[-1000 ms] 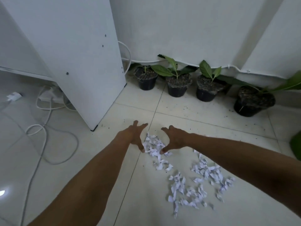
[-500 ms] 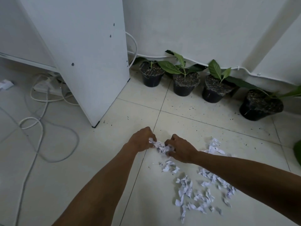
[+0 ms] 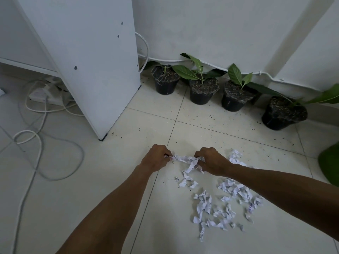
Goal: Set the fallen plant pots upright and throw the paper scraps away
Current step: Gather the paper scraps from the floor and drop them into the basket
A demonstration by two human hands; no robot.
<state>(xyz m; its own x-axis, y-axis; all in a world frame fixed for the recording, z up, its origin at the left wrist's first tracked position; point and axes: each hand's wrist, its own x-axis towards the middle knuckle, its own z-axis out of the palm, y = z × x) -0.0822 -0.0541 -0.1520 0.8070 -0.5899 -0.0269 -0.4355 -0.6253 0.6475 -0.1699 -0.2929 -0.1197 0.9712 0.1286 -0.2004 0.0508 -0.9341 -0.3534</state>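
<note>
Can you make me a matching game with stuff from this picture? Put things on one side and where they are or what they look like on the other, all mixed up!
Things:
1. paper scraps
2. plant pots
3. white cable
4. left hand

Places or states:
A. in a row along the wall
B. closed around a bunch of paper
C. looped on the floor on the left side
D. scattered white bits on the tiles

Right pairs: 1-D, 2-A, 3-C, 4-B

Plant pots (image 3: 201, 90) behind paper scraps (image 3: 216, 202)
</note>
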